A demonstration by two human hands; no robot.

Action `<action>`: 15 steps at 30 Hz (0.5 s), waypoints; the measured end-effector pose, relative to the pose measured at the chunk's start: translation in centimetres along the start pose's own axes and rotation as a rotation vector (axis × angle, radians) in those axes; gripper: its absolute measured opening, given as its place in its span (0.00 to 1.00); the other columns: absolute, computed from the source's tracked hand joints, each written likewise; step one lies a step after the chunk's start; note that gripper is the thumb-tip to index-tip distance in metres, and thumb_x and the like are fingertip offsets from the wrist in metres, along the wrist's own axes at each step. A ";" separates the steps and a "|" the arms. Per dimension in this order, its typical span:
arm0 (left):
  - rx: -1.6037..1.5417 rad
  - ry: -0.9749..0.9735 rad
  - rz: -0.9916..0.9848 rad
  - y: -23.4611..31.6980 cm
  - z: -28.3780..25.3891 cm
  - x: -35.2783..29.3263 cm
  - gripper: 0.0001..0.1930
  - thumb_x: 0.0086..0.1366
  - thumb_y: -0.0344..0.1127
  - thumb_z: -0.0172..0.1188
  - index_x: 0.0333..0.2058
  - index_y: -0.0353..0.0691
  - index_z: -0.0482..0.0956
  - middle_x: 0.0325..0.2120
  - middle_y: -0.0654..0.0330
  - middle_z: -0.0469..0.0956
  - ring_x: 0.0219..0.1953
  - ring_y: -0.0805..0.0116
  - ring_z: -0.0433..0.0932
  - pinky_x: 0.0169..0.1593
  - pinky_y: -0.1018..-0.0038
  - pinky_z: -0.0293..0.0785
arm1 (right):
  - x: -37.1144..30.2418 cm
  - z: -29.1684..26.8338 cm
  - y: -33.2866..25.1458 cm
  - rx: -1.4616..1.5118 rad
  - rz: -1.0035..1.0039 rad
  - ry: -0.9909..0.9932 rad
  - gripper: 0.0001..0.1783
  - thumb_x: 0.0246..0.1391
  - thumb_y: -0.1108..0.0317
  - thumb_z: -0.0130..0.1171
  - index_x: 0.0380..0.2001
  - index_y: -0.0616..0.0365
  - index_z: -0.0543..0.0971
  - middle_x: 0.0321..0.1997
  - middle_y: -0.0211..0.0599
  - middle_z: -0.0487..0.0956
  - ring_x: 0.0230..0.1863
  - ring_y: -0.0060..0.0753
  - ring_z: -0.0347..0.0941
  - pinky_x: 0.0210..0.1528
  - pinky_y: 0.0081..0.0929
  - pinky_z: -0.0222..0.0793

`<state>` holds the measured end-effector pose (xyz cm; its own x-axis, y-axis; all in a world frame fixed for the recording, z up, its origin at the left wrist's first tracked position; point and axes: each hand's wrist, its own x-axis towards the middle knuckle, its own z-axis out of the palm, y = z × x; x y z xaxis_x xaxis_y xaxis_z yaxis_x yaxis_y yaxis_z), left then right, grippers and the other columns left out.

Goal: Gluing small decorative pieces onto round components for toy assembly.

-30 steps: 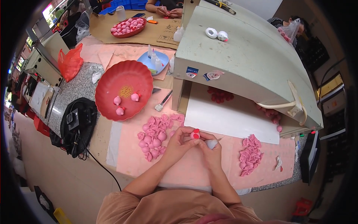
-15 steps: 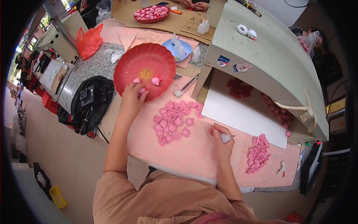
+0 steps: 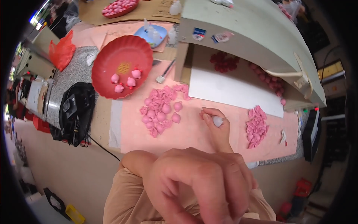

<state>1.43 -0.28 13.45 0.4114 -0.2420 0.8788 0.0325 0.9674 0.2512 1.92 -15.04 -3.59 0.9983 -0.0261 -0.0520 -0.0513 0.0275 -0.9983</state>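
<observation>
Close to the camera, large and slightly blurred, my left hand (image 3: 197,179) is raised with curled fingers; its fingertips and anything in them are hidden. Over the pink cloth (image 3: 171,143), my right hand (image 3: 218,130) is closed around a small whitish squeeze bottle (image 3: 217,120). Left of that hand lies a heap of pink round and ruffled soft pieces (image 3: 160,112). A second heap of crumpled pink pieces (image 3: 256,128) is to its right. Several small pink figures (image 3: 131,82) with red bits sit in the red scalloped dish (image 3: 106,56) at far left.
A pale metal hood (image 3: 242,30) stands at the right over a white board (image 3: 220,91) bearing dark red pieces. A brush (image 3: 166,72) lies near the dish. Behind are a blue plate (image 3: 140,34) with small bottles and another filled red dish (image 3: 115,15). A black bag (image 3: 76,108) with cables is left.
My left hand has left the red dish and come up close to the camera. The dish now shows several figures standing apart. My right hand still holds the bottle; the view has shifted.
</observation>
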 end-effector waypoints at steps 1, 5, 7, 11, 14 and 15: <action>-0.086 0.071 0.002 -0.7 0.3 -0.3 0.13 0.56 0.33 0.66 0.39 0.39 0.75 0.33 0.58 0.78 0.42 0.65 0.74 0.54 0.66 0.67 | -0.1 -0.6 0.1 -0.007 0.018 0.051 0.08 0.54 0.76 0.59 0.39 0.63 0.79 0.39 0.33 0.79 0.40 0.21 0.73 0.46 0.18 0.68; -0.117 0.346 -0.094 -2.9 2.2 -1.0 0.13 0.56 0.33 0.66 0.39 0.40 0.74 0.31 0.58 0.77 0.34 0.66 0.77 0.44 0.71 0.69 | -0.9 -2.8 -0.1 -0.070 -0.036 -0.011 0.09 0.56 0.77 0.57 0.41 0.64 0.77 0.40 0.34 0.78 0.42 0.24 0.75 0.48 0.20 0.71; -0.189 0.365 -0.189 -3.1 2.0 0.1 0.12 0.57 0.33 0.65 0.39 0.39 0.75 0.31 0.58 0.77 0.34 0.65 0.77 0.45 0.69 0.69 | -1.1 -4.2 -0.1 -0.120 -0.026 0.003 0.09 0.55 0.77 0.57 0.40 0.63 0.78 0.41 0.33 0.78 0.42 0.23 0.75 0.47 0.18 0.71; -0.214 -0.017 -0.206 -5.1 -0.2 0.0 0.21 0.57 0.39 0.66 0.45 0.35 0.73 0.34 0.56 0.78 0.41 0.63 0.74 0.50 0.64 0.69 | -1.1 -7.7 -0.2 -0.172 -0.087 0.086 0.08 0.55 0.77 0.58 0.40 0.63 0.78 0.42 0.34 0.78 0.42 0.22 0.74 0.46 0.18 0.70; 0.014 0.099 -0.255 -5.6 -0.1 -1.0 0.21 0.57 0.39 0.63 0.47 0.35 0.72 0.37 0.52 0.78 0.45 0.60 0.74 0.49 0.61 0.70 | -0.2 -10.9 -1.7 -0.264 -0.155 0.159 0.08 0.54 0.76 0.59 0.39 0.62 0.79 0.39 0.31 0.78 0.40 0.21 0.74 0.45 0.17 0.70; 0.218 0.107 -0.336 -5.5 -0.5 -0.9 0.17 0.58 0.34 0.60 0.46 0.35 0.73 0.37 0.52 0.78 0.44 0.60 0.74 0.47 0.63 0.71 | 0.5 -12.0 -2.2 -0.351 -0.191 0.165 0.08 0.54 0.76 0.59 0.39 0.61 0.79 0.38 0.30 0.78 0.39 0.20 0.74 0.43 0.17 0.69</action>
<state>1.39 -5.34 11.09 0.5034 -0.5215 0.6890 -0.0079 0.7945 0.6072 2.22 -27.12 -1.73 0.9745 -0.1582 0.1593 0.0989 -0.3342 -0.9373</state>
